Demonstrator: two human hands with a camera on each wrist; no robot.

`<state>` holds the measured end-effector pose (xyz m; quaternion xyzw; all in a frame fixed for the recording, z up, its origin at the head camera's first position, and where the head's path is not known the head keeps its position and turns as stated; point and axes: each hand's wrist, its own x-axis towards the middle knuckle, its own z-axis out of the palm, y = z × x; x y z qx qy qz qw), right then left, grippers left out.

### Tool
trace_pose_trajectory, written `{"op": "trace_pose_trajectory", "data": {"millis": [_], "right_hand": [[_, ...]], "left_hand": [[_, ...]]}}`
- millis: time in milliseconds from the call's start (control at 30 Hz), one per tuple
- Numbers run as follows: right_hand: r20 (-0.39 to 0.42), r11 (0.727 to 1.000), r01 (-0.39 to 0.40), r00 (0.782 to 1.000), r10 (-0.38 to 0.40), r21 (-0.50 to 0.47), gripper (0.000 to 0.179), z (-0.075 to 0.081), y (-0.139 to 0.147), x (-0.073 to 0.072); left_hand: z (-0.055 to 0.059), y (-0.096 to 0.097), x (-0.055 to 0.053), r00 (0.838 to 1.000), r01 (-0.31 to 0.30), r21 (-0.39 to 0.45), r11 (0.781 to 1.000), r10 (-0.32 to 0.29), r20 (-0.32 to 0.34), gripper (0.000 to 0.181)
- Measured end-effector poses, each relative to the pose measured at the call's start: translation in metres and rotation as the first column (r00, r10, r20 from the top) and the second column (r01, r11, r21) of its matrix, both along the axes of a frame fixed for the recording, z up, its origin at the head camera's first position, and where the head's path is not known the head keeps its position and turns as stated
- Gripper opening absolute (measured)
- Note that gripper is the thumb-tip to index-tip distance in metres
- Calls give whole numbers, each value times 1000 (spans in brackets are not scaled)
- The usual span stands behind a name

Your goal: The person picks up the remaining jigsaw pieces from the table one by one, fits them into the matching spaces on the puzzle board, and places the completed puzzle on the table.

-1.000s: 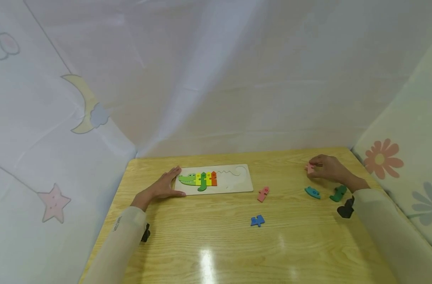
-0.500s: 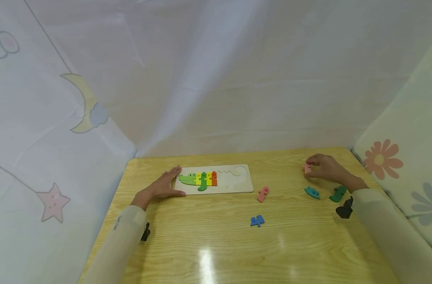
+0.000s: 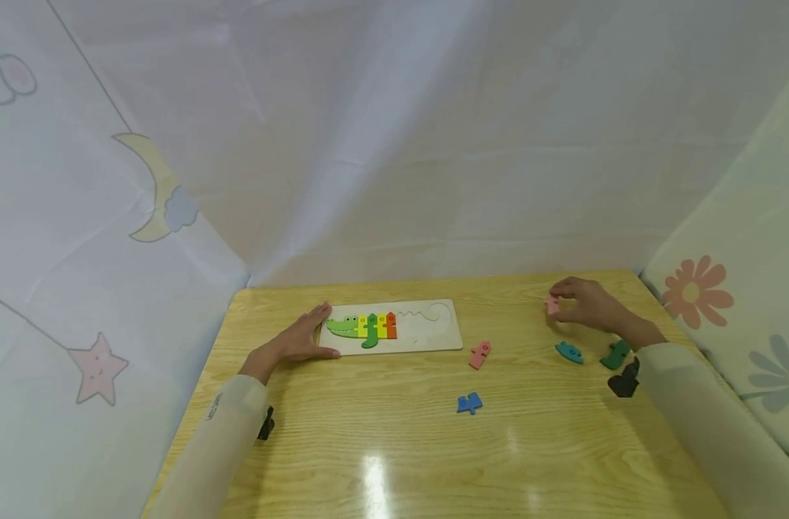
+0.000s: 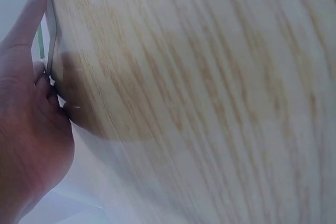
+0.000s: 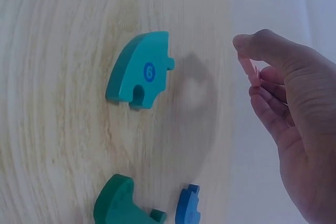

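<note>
A pale wooden puzzle board (image 3: 430, 335) lies at the back of the table, with a crocodile's green head and several green, yellow and orange pieces set into its left part. My left hand (image 3: 298, 337) spans the board's left end, fingers at the upper corner and thumb along the lower edge. In the left wrist view, the thumb (image 4: 26, 22) lies straight by the board's rim. My right hand (image 3: 585, 304) pinches a pink puzzle piece (image 3: 552, 304) between thumb and fingers above the table at the back right. A teal piece (image 5: 139, 72) marked 6 lies near that hand.
Loose on the table lie another pink piece (image 3: 479, 355), a blue piece (image 3: 469, 403) and a dark green piece (image 3: 615, 355). In the right wrist view, a second blue piece (image 5: 188, 205) shows beside the green one. Fabric walls (image 3: 433, 144) border the table behind and at both sides.
My right hand has moved a little to the left, carrying the pink piece with it. The left hand and the board have stayed in place.
</note>
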<state>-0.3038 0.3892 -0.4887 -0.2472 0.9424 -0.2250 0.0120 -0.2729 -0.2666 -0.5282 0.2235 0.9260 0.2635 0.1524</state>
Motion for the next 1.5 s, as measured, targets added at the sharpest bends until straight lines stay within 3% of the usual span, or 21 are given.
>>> {"op": "trace_pose_trajectory", "data": {"millis": [400, 667, 1500], "right_hand": [[-104, 998, -65, 992, 67, 24, 54, 15, -20, 5], [-196, 992, -120, 972, 126, 40, 48, 21, -32, 4], [-182, 988, -151, 971, 154, 29, 48, 26, -63, 3]], "left_hand": [[-2, 0, 0, 1000, 6, -9, 1000, -6, -7, 121], [-3, 0, 2, 1000, 6, -13, 1000, -6, -8, 121], [-4, -2, 1, 1000, 1, 17, 1000, -1, -8, 118]]}}
